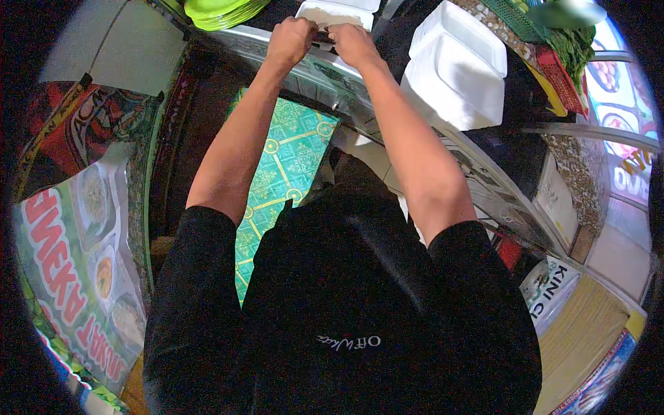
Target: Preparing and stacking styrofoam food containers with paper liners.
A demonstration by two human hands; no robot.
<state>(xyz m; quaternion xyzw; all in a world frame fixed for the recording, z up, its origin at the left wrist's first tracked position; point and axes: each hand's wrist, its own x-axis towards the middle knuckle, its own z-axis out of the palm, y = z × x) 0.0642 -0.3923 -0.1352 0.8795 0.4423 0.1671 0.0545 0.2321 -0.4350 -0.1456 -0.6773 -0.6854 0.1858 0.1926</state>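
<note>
My left hand (293, 40) and my right hand (354, 45) are close together at the top of the view, over the near edge of an open white foam food box (365, 19). Brown paper (327, 16) lines the box. The fingers of both hands are curled inward, with a small dark item (322, 37) between them, too small to make out. Whether either hand grips it or the box edge is hidden by the knuckles.
Bright green plates (223, 13) are stacked left of the box. Stacked white foam boxes (451, 78) stand to the right on the counter. Beyond are a green basket (511, 18), a red basket (563, 78) and leafy greens (573, 46). A printed banner (83, 270) hangs at left.
</note>
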